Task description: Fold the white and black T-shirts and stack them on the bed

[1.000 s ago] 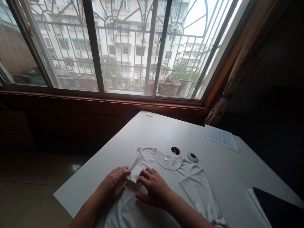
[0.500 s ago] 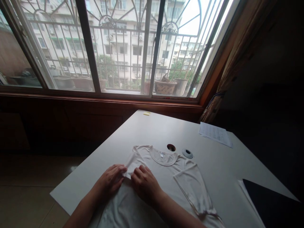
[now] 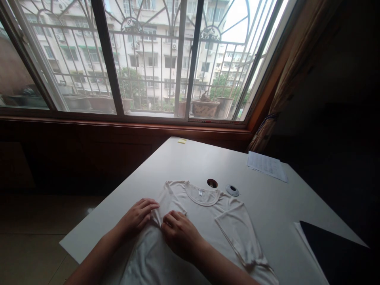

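A white short-sleeved T-shirt [image 3: 204,219] lies spread on the white table, its round neckline and small label toward the window. At the shirt's left edge, my left hand [image 3: 139,215] rests with fingers stretched out, the fingertips touching the sleeve fabric. My right hand [image 3: 179,233] is closed, its bent fingers pinching the cloth near the left sleeve's lower end. Some of the gripped fabric is hidden under those fingers. The right sleeve lies folded inward over the body. Wrinkles run through the lower left of the shirt, and its bottom is out of view.
Beyond the collar, the white table [image 3: 190,162] has a round hole [image 3: 212,183] and a grey ring cover [image 3: 232,190]. Printed papers [image 3: 267,165] lie at the far right, a dark folder [image 3: 332,253] at the near right. A yellow note [image 3: 182,141] sticks near the far corner.
My left hand has shifted slightly up, its fingers straighter along the sleeve edge. My right hand has moved a little down, still pinching the cloth. The view has tilted slightly.
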A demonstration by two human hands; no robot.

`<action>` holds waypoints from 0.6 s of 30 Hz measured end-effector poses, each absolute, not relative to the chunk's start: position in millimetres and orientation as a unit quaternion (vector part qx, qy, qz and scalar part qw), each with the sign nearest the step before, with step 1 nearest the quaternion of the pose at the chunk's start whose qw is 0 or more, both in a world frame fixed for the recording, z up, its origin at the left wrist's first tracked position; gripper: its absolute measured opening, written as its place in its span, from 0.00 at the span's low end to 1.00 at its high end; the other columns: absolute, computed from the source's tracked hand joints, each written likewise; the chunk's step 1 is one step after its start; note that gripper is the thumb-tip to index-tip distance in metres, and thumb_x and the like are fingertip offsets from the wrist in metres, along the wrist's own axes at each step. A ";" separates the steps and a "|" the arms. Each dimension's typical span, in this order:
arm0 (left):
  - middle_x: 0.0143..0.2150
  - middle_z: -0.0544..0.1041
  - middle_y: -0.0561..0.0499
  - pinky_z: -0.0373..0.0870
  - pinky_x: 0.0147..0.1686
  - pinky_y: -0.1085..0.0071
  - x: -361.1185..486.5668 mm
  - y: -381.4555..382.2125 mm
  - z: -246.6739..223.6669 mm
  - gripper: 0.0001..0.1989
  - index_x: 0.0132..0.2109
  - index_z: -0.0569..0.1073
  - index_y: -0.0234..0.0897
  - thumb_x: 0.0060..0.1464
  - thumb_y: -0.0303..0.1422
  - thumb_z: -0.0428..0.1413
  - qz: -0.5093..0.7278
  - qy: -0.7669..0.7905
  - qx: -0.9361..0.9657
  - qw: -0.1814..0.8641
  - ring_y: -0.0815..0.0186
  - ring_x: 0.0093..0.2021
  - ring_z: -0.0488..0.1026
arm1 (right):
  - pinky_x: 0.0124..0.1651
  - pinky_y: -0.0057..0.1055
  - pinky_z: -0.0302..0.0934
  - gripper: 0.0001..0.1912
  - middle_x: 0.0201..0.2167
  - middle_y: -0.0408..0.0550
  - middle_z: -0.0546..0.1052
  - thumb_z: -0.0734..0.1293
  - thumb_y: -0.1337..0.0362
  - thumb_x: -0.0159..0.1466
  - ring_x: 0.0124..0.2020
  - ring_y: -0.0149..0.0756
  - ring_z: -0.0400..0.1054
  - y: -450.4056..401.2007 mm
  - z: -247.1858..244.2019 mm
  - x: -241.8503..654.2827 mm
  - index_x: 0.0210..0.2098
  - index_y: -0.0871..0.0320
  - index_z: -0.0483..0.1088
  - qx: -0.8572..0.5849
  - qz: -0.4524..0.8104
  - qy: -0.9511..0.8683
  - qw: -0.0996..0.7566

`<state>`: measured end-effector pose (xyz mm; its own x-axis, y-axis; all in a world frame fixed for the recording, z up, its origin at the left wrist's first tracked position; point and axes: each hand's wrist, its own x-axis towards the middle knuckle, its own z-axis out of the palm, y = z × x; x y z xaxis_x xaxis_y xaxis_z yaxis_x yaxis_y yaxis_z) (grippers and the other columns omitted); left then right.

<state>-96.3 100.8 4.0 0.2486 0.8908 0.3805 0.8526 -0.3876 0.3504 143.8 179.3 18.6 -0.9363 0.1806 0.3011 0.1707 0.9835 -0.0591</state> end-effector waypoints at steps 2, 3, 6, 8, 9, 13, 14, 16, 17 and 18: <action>0.66 0.70 0.47 0.61 0.67 0.54 -96.3 115.8 12.6 0.27 0.67 0.65 0.45 0.63 0.25 0.48 0.221 0.545 0.808 0.037 0.58 0.67 0.63 | 0.51 0.37 0.65 0.07 0.46 0.51 0.77 0.64 0.68 0.69 0.49 0.42 0.67 176.9 14.8 146.6 0.45 0.59 0.72 -0.084 0.037 -0.982 0.166; 0.69 0.67 0.47 0.57 0.69 0.52 -95.6 125.5 15.1 0.28 0.69 0.62 0.45 0.64 0.26 0.48 0.197 0.539 0.819 0.035 0.58 0.70 0.59 | 0.53 0.38 0.65 0.11 0.49 0.53 0.77 0.63 0.68 0.69 0.51 0.42 0.68 175.9 12.3 148.4 0.49 0.60 0.72 -0.079 0.047 -0.980 0.175; 0.72 0.61 0.46 0.49 0.70 0.48 -92.3 159.4 11.8 0.26 0.71 0.59 0.44 0.69 0.32 0.46 0.135 0.534 0.834 0.027 0.57 0.74 0.52 | 0.59 0.40 0.65 0.18 0.57 0.55 0.76 0.60 0.68 0.70 0.59 0.43 0.66 173.7 2.2 154.9 0.59 0.61 0.69 -0.053 0.057 -0.977 0.200; 0.73 0.58 0.45 0.47 0.70 0.47 -90.8 181.3 2.6 0.25 0.72 0.57 0.43 0.71 0.38 0.44 0.106 0.553 0.826 0.023 0.56 0.74 0.50 | 0.62 0.41 0.63 0.20 0.61 0.55 0.74 0.59 0.67 0.71 0.62 0.44 0.65 171.9 -5.2 159.5 0.61 0.61 0.68 -0.047 0.063 -0.975 0.207; 0.74 0.56 0.45 0.46 0.70 0.47 -90.6 190.7 -2.6 0.26 0.72 0.56 0.44 0.71 0.40 0.44 0.096 0.565 0.819 0.020 0.56 0.74 0.49 | 0.64 0.41 0.62 0.21 0.62 0.55 0.72 0.60 0.66 0.71 0.63 0.44 0.64 170.8 -8.4 161.7 0.62 0.61 0.68 -0.049 0.070 -0.975 0.208; 0.76 0.50 0.45 0.40 0.71 0.45 -93.4 215.7 -15.4 0.27 0.74 0.49 0.44 0.72 0.41 0.40 0.076 0.593 0.802 0.010 0.57 0.75 0.44 | 0.70 0.42 0.54 0.25 0.68 0.53 0.66 0.59 0.58 0.72 0.68 0.45 0.58 166.3 -16.4 169.1 0.65 0.60 0.65 -0.069 0.107 -0.972 0.197; 0.76 0.49 0.45 0.40 0.70 0.44 -94.6 219.4 -15.9 0.27 0.74 0.49 0.43 0.72 0.41 0.39 0.071 0.596 0.800 0.012 0.56 0.75 0.44 | 0.71 0.43 0.52 0.26 0.69 0.54 0.64 0.59 0.57 0.72 0.69 0.46 0.56 165.4 -17.1 170.7 0.66 0.60 0.64 -0.071 0.115 -0.973 0.189; 0.76 0.48 0.45 0.40 0.70 0.42 -96.5 224.9 -14.6 0.28 0.74 0.48 0.43 0.72 0.42 0.38 0.060 0.603 0.795 0.021 0.55 0.75 0.43 | 0.72 0.44 0.50 0.28 0.71 0.55 0.60 0.58 0.55 0.73 0.71 0.47 0.53 163.8 -17.2 173.9 0.68 0.60 0.61 -0.075 0.130 -0.974 0.170; 0.76 0.48 0.46 0.41 0.69 0.41 -96.9 227.0 -13.0 0.28 0.74 0.48 0.43 0.72 0.43 0.37 0.054 0.606 0.793 0.026 0.54 0.76 0.43 | 0.73 0.45 0.48 0.30 0.71 0.55 0.58 0.58 0.54 0.73 0.72 0.47 0.51 162.9 -16.5 175.8 0.69 0.60 0.59 -0.076 0.137 -0.975 0.160; 0.76 0.48 0.46 0.41 0.69 0.39 -96.8 228.7 -10.9 0.28 0.74 0.49 0.43 0.72 0.43 0.37 0.049 0.610 0.790 0.030 0.53 0.76 0.42 | 0.73 0.45 0.47 0.31 0.72 0.55 0.56 0.58 0.53 0.73 0.73 0.47 0.49 161.7 -15.2 178.2 0.70 0.59 0.57 -0.077 0.146 -0.975 0.148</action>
<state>-96.8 228.7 -10.9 0.2505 0.9672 0.0412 0.9614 -0.2536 0.1072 178.2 161.7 -15.2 -0.9443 0.1928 0.2666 0.1063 0.9457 -0.3071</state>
